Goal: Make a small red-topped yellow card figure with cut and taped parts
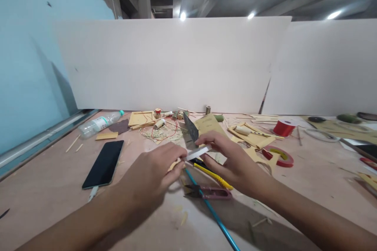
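Note:
A flat white strip [199, 152] spans the gap between my two hands, above the middle of the table. My left hand [159, 166] pinches its left end between thumb and fingers. A bit of pale wood shows under those fingertips; I cannot tell whether it is held too. At the other end, my right hand [228, 159] has thumb and fingers closed on the strip. Just beyond my right fingertips a dark grey flat piece [191, 127] stands tilted. Below the hands lie a yellow-handled cutter [216, 176], thread snips [216, 193] and a blue rod [216, 219].
To the left are a phone [104, 163] with a cable and a plastic bottle [100, 124] on its side. Wood scraps and shavings [161, 135] litter the back. On the right lie a red ribbon spool [284, 128] and a tape roll [284, 157]. A white panel [176, 62] stands behind.

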Tool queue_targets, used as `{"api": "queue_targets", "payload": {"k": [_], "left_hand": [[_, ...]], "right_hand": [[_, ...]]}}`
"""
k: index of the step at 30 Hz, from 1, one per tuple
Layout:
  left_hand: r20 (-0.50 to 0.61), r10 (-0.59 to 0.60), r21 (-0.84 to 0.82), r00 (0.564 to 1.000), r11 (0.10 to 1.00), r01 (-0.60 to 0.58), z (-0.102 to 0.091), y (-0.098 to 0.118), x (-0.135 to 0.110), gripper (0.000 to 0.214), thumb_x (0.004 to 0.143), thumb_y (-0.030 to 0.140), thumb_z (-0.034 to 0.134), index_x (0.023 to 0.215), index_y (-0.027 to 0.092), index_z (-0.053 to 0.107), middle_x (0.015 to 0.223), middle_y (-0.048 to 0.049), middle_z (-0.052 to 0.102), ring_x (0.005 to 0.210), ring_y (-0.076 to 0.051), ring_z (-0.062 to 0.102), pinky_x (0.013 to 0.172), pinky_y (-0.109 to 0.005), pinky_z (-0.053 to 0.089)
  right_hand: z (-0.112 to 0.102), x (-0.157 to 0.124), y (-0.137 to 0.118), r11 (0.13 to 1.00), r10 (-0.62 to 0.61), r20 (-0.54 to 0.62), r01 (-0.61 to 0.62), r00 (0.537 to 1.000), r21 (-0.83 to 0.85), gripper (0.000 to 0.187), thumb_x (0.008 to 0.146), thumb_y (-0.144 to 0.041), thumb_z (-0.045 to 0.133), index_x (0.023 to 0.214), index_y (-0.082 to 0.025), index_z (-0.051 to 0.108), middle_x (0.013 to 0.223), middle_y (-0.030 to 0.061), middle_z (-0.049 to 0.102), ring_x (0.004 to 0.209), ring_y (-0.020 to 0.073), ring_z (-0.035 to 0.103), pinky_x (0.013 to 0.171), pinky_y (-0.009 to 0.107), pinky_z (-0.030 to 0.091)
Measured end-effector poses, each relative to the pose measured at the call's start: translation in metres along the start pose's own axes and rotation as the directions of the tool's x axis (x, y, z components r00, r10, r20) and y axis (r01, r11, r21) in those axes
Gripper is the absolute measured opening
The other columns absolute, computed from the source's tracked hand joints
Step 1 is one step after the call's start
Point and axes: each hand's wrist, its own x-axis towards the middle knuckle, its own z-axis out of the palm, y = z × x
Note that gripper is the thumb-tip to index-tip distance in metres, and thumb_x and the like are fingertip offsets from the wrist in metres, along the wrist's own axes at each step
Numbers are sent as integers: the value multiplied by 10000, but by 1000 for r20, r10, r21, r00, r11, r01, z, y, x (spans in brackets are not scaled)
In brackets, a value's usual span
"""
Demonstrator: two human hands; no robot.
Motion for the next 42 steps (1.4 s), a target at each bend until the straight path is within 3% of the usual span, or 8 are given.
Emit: {"api": "queue_targets", "payload": {"k": [6, 11, 14, 19, 25, 31, 37, 42], "left_hand": [[-54, 93, 167, 994, 982, -83, -3, -18, -7, 185, 1095, 189, 483, 1173, 234, 645, 1149, -47, 692, 1089, -244, 629, 920, -373, 457], [-96, 53, 1, 994, 999, -54, 4, -18, -8, 139, 1078, 175, 554, 1123, 264, 652, 1106, 16, 703, 1002, -155, 670, 846, -249, 518], [-122, 84, 1, 989, 996, -85, 8, -17, -10, 145, 1061, 149, 586, 1098, 272, 654, 1064, 36, 710, 969, -136, 672, 863, -221, 515], [-117, 160, 71, 980, 986, -152, 12, -17, -13, 191, 1052, 101, 581, 1120, 268, 643, 1059, 34, 722, 973, -134, 678, 898, -207, 506], [-119, 69, -3, 990, 998, -70, 14, -18, -13, 157, 1044, 131, 610, 1083, 264, 684, 1050, 23, 734, 961, -150, 689, 846, -227, 514], [-115, -4, -106, 993, 994, -8, 17, -18, -12, 167, 1016, 130, 646, 1061, 278, 708, 1023, 51, 729, 906, -119, 697, 810, -201, 526], [-85, -103, -224, 991, 971, 82, 20, -17, -10, 126, 995, 171, 666, 1015, 283, 721, 970, 57, 727, 857, -119, 706, 723, -190, 545], [-73, -132, -253, 989, 961, 110, 19, -14, -10, 124, 972, 164, 674, 990, 277, 723, 972, 54, 741, 870, -127, 709, 747, -203, 546]], "right_hand": [[11, 9, -2, 999, -51, 66, 50, 997, 23, 235, 1026, -130, 544, 1072, -272, 726, 1134, 63, 826, 1089, 258, 777, 944, 373, 619], [11, -3, -3, 1000, -26, 67, 25, 997, 16, 125, 1017, -298, 698, 1133, -289, 742, 1084, 55, 848, 973, 261, 812, 864, 348, 645], [6, -12, -8, 999, 25, 40, -26, 999, 29, 215, 996, -384, 737, 1196, -305, 720, 1100, 50, 846, 970, 260, 813, 822, 320, 646], [0, -15, -13, 995, 23, 22, -25, 999, 94, 111, 1027, -286, 676, 1107, -313, 748, 1068, 40, 845, 995, 255, 805, 833, 321, 643], [4, -11, -10, 921, 238, 46, -241, 970, 306, 82, 984, -360, 753, 948, -302, 798, 977, 28, 857, 955, 260, 805, 845, 359, 643], [3, -8, -5, 752, 406, 137, -415, 904, 513, 160, 912, -454, 836, 885, -296, 839, 1026, 35, 874, 1020, 248, 813, 926, 344, 637], [4, -5, -3, 633, 525, 213, -545, 824, 550, 256, 860, -526, 867, 847, -271, 849, 1022, 63, 880, 1009, 257, 825, 862, 314, 653], [-1, -3, 10, 697, 524, 145, -521, 839, 492, 337, 866, -589, 837, 858, -252, 822, 1016, 72, 876, 975, 273, 823, 830, 340, 652]]}}
